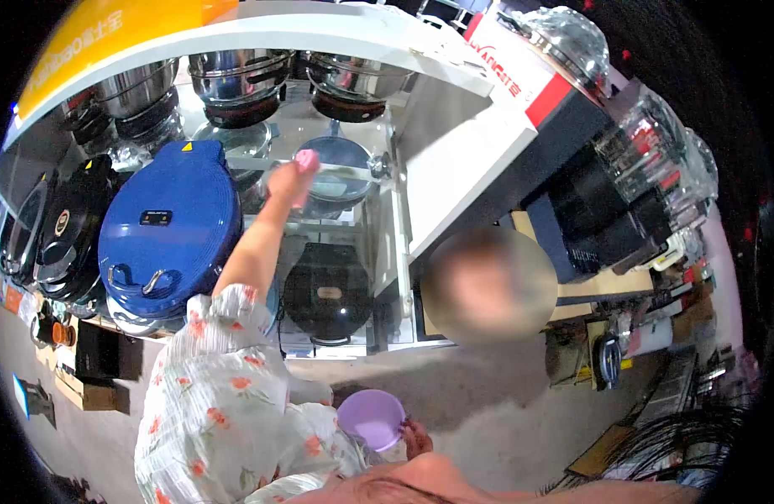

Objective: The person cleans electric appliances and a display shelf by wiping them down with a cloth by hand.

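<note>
My left hand (288,179), at the end of an outstretched arm, is closed on a pink cloth (307,161). It is over the glass display case (353,227), close to a round blue-grey lidded pan (335,181) seen through the glass. Whether the cloth touches the glass I cannot tell. Low and near my body, my right hand (415,438) grips the rim of a purple basin (371,419). A large blue electric griddle (170,231) stands left of my left arm. Under the glass to the right of that arm lies a black electric griddle (328,294).
Steel pots (240,77) line the back of the case. Black griddles (76,227) stand at the left. A white and red box (513,67) and plastic-wrapped goods sit on the right. Cardboard boxes (84,391) are on the floor (479,403). A blurred round patch hides part of the right side.
</note>
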Available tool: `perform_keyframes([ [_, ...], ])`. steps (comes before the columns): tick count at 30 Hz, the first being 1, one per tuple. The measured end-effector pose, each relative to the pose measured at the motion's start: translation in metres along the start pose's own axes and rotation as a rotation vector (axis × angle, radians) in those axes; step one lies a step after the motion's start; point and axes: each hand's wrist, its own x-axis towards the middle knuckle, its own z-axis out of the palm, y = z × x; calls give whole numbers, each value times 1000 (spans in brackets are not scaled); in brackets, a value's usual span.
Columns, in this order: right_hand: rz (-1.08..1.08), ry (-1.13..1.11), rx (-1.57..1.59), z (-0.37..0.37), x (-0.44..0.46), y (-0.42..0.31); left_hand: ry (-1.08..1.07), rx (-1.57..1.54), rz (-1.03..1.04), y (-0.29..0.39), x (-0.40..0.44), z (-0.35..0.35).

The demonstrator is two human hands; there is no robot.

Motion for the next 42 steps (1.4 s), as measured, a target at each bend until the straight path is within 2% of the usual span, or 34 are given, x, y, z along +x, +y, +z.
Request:
perform_keyframes([
  [1, -4, 1, 35, -2, 20, -27, -89, -212, -18, 15, -13, -12],
  [2, -65, -34, -45, -8, 42, -41, -110, -443, -2, 7, -3, 18],
  [3, -123, -73, -119, -9, 61, -69, -129, -667, 14, 13, -16, 12],
  [4, -195, -74, -38, -2, 70, -96, -171, -898, 22, 14, -38, 6],
  [5, -269, -77, 39, 4, 82, -136, -205, -1135, 27, 36, -85, -29],
  [6, -512, -92, -71, 5, 105, -159, -369, -1373, -34, 33, -97, -22],
  [7, -756, -105, -164, 11, 123, -181, -440, -1451, 85, 26, -115, -27],
  [9, -543, -222, 185, 36, 140, -233, -517, -1576, -78, 30, -150, -41],
  [11, -601, -300, 261, 50, 146, -278, -602, -1664, -169, 39, -183, -58],
  [13, -789, -326, 265, 69, 161, -290, -710, -1635, -138, 35, -204, -56],
  [15, -742, -268, 211, 80, 148, -316, -802, -1454, -36, 23, -212, -51],
  [16, -682, -272, 198, 86, 157, -310, -892, -1525, -76, 23, -215, -57],
  [17, -620, -275, 186, 93, 170, -300, -853, -1414, -145, 22, -218, -69],
  [18, -614, -174, 100, 94, 174, -301, -818, -1365, -35, 13, -213, -66],
  [19, -509, -226, 185, 89, 173, -307, -785, -1310, 72, 5, -209, -66],
  [21, -736, -148, 33, 81, 188, -316, -595, -1184, 174, -2, -204, -78],
  [22, -777, -97, -36, 80, 192, -322, -535, -1162, 165, -8, -202, -83],
  [23, -613, -242, 250, 76, 191, -329, -554, -1219, 140, -9, -199, -87],
  [25, -745, 32, 234, 90, 218, -314, -596, -1333, 94, -11, -196, -95],
  [27, -412, 33, 627, 115, 209, -316, -690, -1455, -134, -10, -196, -94],
  [28, -189, -287, 888, 113, 186, -323, -725, -1518, -211, -13, -199, -73],
  [29, 74, -603, 1014, 128, 208, -293, -759, -1581, -283, -12, -201, -61],
  [30, 173, -695, 1164, 142, 200, -281, -850, -1587, -402, -6, -210, -68],
  [31, 247, -909, 1316, 147, 197, -272, -890, -1579, -463, -4, -219, -68],
  [33, 264, -787, 1299, 153, 177, -277, -1011, -1578, -605, -4, -232, -70],
  [35, 2, -606, 988, 151, 178, -277, -1145, -1482, -615, -5, -232, -80],
  [36, -116, -512, 833, 150, 177, -277, -1109, -1396, -482, -12, -228, -74],
  [38, -161, -521, 650, 143, 188, -270, -1019, -1226, -206, -24, -214, -50],
  [42, -218, -443, 489, 114, 181, -300, -583, -1550, -45, -27, -196, -41],
])
